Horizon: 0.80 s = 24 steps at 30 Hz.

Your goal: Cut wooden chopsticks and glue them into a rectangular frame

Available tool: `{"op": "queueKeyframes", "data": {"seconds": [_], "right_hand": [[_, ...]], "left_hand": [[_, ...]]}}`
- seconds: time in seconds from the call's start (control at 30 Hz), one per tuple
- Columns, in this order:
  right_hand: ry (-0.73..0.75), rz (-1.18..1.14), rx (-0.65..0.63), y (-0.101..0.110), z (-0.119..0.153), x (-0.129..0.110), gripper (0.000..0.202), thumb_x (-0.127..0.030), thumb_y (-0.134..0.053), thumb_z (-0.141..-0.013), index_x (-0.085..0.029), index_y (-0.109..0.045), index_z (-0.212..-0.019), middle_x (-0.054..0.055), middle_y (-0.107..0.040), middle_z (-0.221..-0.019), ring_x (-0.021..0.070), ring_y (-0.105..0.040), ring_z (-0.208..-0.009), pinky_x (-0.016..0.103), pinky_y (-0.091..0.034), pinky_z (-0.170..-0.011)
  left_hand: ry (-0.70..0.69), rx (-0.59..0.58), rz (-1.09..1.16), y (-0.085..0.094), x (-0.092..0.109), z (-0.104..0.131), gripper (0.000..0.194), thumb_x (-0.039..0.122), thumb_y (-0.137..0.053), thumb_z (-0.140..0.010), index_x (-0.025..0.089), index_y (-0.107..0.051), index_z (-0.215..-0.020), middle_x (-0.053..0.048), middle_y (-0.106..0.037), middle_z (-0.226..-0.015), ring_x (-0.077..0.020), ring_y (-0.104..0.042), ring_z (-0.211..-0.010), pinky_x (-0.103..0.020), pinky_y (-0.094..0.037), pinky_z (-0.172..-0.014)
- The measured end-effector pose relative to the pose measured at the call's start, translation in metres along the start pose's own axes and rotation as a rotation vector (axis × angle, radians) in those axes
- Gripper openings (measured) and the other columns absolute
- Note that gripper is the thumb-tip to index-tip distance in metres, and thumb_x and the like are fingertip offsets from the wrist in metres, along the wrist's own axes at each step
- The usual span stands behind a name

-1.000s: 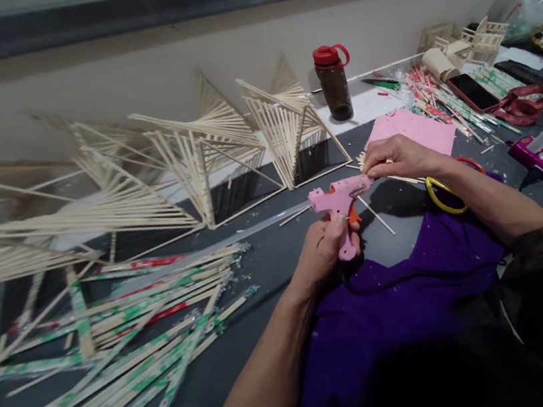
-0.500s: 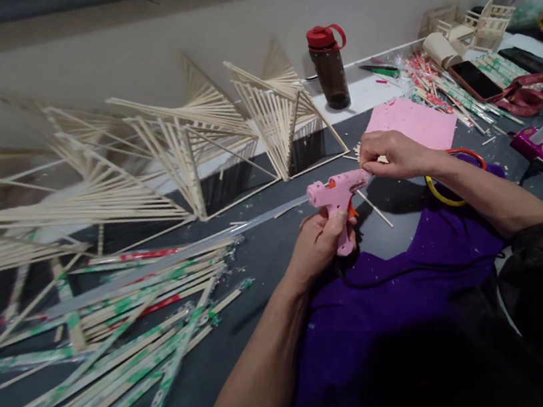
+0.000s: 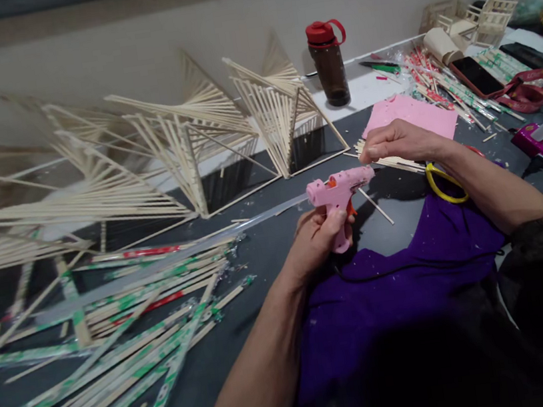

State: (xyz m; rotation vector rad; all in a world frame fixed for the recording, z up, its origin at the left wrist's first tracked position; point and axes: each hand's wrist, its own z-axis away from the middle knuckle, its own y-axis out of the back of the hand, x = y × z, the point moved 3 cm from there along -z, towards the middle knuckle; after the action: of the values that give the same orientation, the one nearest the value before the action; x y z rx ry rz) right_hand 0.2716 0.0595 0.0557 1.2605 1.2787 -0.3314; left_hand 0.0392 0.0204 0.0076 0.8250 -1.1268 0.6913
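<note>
My left hand (image 3: 313, 239) grips the handle of a pink hot glue gun (image 3: 340, 187), its nozzle pointing right. A long clear glue stick (image 3: 258, 220) runs out of the gun's back to the left. Just above the nozzle is my right hand (image 3: 398, 142), fingertips pinched together; anything between them is too small to make out. Under that hand lie short thin wooden sticks (image 3: 404, 162), and a single stick (image 3: 377, 207) rests below the nozzle. A black cord (image 3: 397, 273) crosses the purple cloth (image 3: 367, 311) near me.
Lattice structures of wooden sticks (image 3: 190, 168) stand along the wall. Paper-wrapped chopsticks (image 3: 141, 356) spread at left. A red-lidded bottle (image 3: 330, 70), pink sheet (image 3: 410, 113), phone (image 3: 478, 75), purple box (image 3: 541, 145) and yellow-handled scissors (image 3: 444, 187) lie behind and right.
My right hand has lifted slightly up and away from the nozzle, uncovering its tip and more of the short sticks. The glue gun stays almost where it was.
</note>
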Motion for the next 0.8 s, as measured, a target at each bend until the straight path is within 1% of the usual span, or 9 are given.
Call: {"op": "queueKeyframes", "data": {"seconds": [0.1,0.17,0.23,0.3,0.43,0.53,0.63,0.8], "right_hand": [[0.061,0.085,-0.076,-0.001,0.001,-0.002,0.018,-0.033,-0.063,-0.087,-0.018,-0.073,-0.091,0.003,-0.068,-0.087,0.0122,-0.059,-0.083,0.028,-0.045,-0.078],[0.092,0.123,-0.138,-0.003,0.0,-0.002,0.017,-0.031,-0.063,-0.088,-0.018,-0.073,-0.094,0.003,-0.068,-0.087,0.012,-0.058,-0.083,0.027,-0.045,-0.079],[0.117,0.171,-0.158,-0.006,-0.001,-0.001,0.016,-0.029,-0.06,-0.09,-0.018,-0.072,-0.094,0.003,-0.067,-0.085,0.0118,-0.058,-0.083,0.027,-0.045,-0.078],[0.142,0.233,-0.146,-0.007,-0.001,0.0,0.016,-0.026,-0.058,-0.091,-0.018,-0.071,-0.094,0.003,-0.066,-0.086,0.0122,-0.057,-0.083,0.028,-0.045,-0.078],[0.192,0.403,-0.082,-0.01,-0.002,-0.002,0.019,-0.023,-0.052,-0.094,-0.016,-0.069,-0.094,0.005,-0.064,-0.089,0.0133,-0.056,-0.082,0.029,-0.044,-0.077],[0.217,0.543,-0.039,-0.012,-0.003,-0.006,0.021,-0.023,-0.047,-0.096,-0.016,-0.067,-0.093,0.006,-0.063,-0.091,0.0144,-0.055,-0.084,0.03,-0.042,-0.079],[0.233,0.665,-0.006,-0.015,-0.003,-0.009,0.023,-0.022,-0.044,-0.096,-0.016,-0.064,-0.086,0.006,-0.061,-0.089,0.0152,-0.053,-0.083,0.031,-0.041,-0.079],[0.233,0.772,0.003,-0.021,-0.004,-0.011,0.026,-0.019,-0.04,-0.096,-0.016,-0.059,-0.079,0.007,-0.058,-0.085,0.0159,-0.049,-0.078,0.032,-0.039,-0.076]], "left_hand": [[0.024,0.001,0.056,0.0,0.0,0.0,0.043,0.057,-0.058,-0.069,0.015,-0.063,-0.075,-0.002,-0.061,-0.056,-0.0127,-0.054,-0.047,-0.024,-0.041,-0.047],[0.04,0.006,0.06,0.0,0.001,0.001,0.042,0.056,-0.059,-0.068,0.015,-0.062,-0.074,-0.001,-0.06,-0.054,-0.0125,-0.053,-0.046,-0.023,-0.04,-0.047],[0.055,0.008,0.052,0.001,0.002,0.0,0.042,0.057,-0.058,-0.069,0.015,-0.062,-0.073,-0.001,-0.059,-0.052,-0.0122,-0.052,-0.045,-0.023,-0.038,-0.046],[0.059,0.02,0.033,0.002,0.004,-0.001,0.041,0.056,-0.06,-0.067,0.015,-0.062,-0.07,-0.001,-0.058,-0.052,-0.0114,-0.051,-0.045,-0.023,-0.037,-0.045],[0.043,0.094,-0.064,0.003,0.008,-0.003,0.035,0.049,-0.068,-0.061,0.015,-0.058,-0.061,0.0,-0.056,-0.05,-0.0088,-0.045,-0.043,-0.021,-0.034,-0.043],[0.017,0.114,-0.141,0.003,0.008,-0.005,0.037,0.05,-0.062,-0.068,0.016,-0.057,-0.055,-0.001,-0.057,-0.047,-0.0092,-0.046,-0.042,-0.022,-0.034,-0.043],[-0.017,0.116,-0.187,0.004,0.006,-0.006,0.04,0.05,-0.059,-0.071,0.016,-0.059,-0.052,-0.003,-0.057,-0.045,-0.0099,-0.048,-0.042,-0.022,-0.036,-0.043],[-0.06,0.119,-0.206,0.006,0.006,-0.005,0.038,0.046,-0.057,-0.074,0.017,-0.059,-0.051,-0.001,-0.056,-0.044,-0.0095,-0.048,-0.041,-0.022,-0.036,-0.042]]}}
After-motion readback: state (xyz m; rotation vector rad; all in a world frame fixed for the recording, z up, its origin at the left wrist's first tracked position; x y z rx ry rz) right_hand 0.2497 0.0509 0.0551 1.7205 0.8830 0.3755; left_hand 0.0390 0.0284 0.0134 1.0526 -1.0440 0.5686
